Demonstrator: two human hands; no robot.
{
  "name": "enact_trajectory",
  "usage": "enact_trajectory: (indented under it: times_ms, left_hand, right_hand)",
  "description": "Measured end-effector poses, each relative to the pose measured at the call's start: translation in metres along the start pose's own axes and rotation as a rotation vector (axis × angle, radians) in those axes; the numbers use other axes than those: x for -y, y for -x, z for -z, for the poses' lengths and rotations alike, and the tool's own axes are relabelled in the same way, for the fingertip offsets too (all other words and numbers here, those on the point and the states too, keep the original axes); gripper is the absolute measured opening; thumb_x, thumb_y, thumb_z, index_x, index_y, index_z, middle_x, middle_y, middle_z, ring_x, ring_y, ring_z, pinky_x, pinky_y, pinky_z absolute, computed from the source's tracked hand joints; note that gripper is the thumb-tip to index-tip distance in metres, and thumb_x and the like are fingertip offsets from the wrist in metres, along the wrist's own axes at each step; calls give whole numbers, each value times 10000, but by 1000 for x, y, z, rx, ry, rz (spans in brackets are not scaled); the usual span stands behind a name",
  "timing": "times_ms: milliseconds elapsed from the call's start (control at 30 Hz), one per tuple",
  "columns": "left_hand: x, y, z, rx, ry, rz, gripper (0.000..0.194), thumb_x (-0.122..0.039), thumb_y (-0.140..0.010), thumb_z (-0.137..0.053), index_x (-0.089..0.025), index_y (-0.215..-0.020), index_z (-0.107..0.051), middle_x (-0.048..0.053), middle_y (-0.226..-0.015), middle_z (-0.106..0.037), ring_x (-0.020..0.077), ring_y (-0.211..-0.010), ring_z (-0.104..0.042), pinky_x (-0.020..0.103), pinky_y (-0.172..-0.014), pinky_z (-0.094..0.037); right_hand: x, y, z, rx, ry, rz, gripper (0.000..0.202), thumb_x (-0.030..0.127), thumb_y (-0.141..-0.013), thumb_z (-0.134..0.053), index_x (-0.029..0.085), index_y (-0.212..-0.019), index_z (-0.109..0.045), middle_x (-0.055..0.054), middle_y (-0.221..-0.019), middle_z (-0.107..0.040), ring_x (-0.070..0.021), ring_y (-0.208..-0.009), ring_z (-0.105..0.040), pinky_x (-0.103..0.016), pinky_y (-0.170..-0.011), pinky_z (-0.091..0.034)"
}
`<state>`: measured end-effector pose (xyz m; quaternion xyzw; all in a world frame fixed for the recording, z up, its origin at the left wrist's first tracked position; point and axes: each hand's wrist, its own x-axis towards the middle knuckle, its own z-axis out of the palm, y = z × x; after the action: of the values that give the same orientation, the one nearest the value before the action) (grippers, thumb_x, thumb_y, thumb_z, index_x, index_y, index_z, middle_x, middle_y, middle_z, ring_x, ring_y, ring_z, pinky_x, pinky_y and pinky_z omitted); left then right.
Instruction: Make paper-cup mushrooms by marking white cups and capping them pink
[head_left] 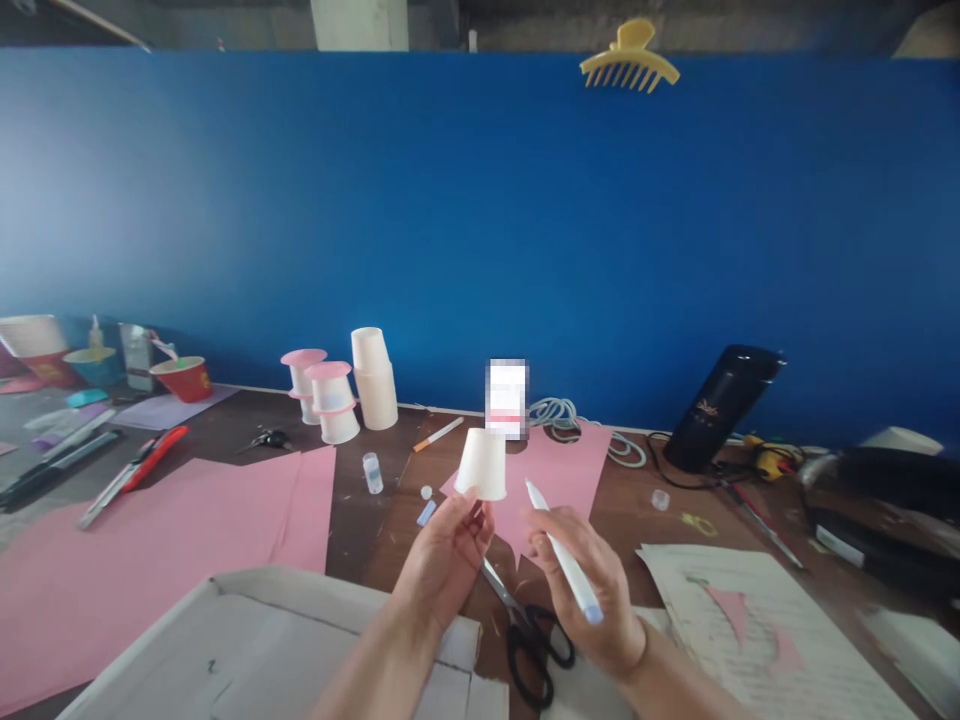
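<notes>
My left hand [450,545] is closed on a small white paper cup [482,462], held upside down with its wide rim at the bottom. A white marker [562,555] with a pale blue end is gripped in my right hand [596,595]. Its tip points up and left towards the cup, a small gap away from it. Scissors [529,635] with black handles lie between my wrists, their blades partly hidden by my left hand. Beyond both hands a pink paper sheet [581,470] rests on the brown table [401,520].
Stacked white cups [375,385] and cups with pink discs [332,400] stand at the back left. Pink sheets [217,530] and a red cutter knife [142,470] lie left. A black bottle [720,410] leans against the blue partition [480,220]. White cardboard [247,640] fills the front.
</notes>
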<state>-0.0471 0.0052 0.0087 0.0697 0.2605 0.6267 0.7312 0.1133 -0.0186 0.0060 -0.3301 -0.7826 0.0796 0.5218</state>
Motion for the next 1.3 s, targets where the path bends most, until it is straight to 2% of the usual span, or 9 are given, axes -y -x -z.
enact_trajectory:
  times_ms: [100,200,433,600,700,767,867,1033,1300]
  left_hand:
    - [4,1,1,24,-27,14,99,-17,-766,-620,-91,-832,-627,51,-804,-649,81,-646,-614,203,-646,-557]
    - [6,3,2,47,-66,34,140,1,-758,-615,-90,-863,-630,59,-842,-653,72,-633,-609,191,-639,-552]
    - [6,3,-2,12,-71,22,77,-2,-787,-580,-53,-768,-635,65,-782,-641,69,-652,-612,159,-655,-540]
    - [7,5,1,44,-68,36,18,-89,-789,-634,-103,-779,-627,49,-781,-640,95,-698,-622,199,-670,-545]
    - [8,7,2,80,-83,58,28,-137,-811,-624,-109,-809,-625,52,-763,-635,100,-675,-617,208,-640,-545]
    - [8,7,2,57,-79,62,52,-141,-827,-603,-96,-815,-627,58,-747,-631,96,-659,-616,201,-633,-547]
    - [8,6,0,-6,-63,20,72,-89,-829,-577,-71,-786,-632,70,-754,-636,93,-682,-627,185,-665,-550]
    - [10,5,-3,0,-93,13,132,7,-803,-553,-56,-726,-640,67,-756,-640,74,-669,-627,152,-678,-543]
    - [14,5,0,-3,-174,2,80,-31,-783,-596,-61,-727,-645,63,-719,-642,81,-614,-616,161,-617,-543]
  right_hand:
    - [-4,7,-5,-63,55,-6,389,51,-855,-484,227,-1201,-518,-59,-944,-602,-154,-826,-608,-288,-727,-524]
    - [-7,8,-6,-82,108,-16,372,54,-862,-468,225,-1188,-518,-56,-968,-606,-148,-827,-624,-283,-754,-524]
    - [-6,5,-5,-10,85,16,419,59,-856,-515,245,-1232,-517,-28,-961,-643,-126,-842,-632,-245,-780,-526]
    - [-5,5,-3,39,49,64,475,61,-845,-532,256,-1278,-504,-46,-1002,-616,-137,-882,-608,-258,-769,-528]
    - [-2,4,-4,26,61,57,445,67,-845,-528,240,-1254,-509,-57,-1025,-620,-151,-929,-598,-281,-818,-520]
    - [0,3,-6,1,86,51,405,65,-838,-537,232,-1207,-527,-55,-1004,-624,-153,-924,-598,-285,-827,-517]
    - [1,2,-8,-12,104,56,340,56,-827,-546,228,-1120,-548,-48,-957,-632,-154,-892,-607,-281,-804,-521]
    - [-2,4,-10,9,130,33,255,107,-836,-555,225,-1062,-564,-44,-923,-655,-159,-862,-636,-279,-781,-539]
    - [-8,7,-9,60,130,90,388,123,-859,-542,228,-1233,-536,-64,-1031,-656,-166,-905,-632,-303,-796,-545]
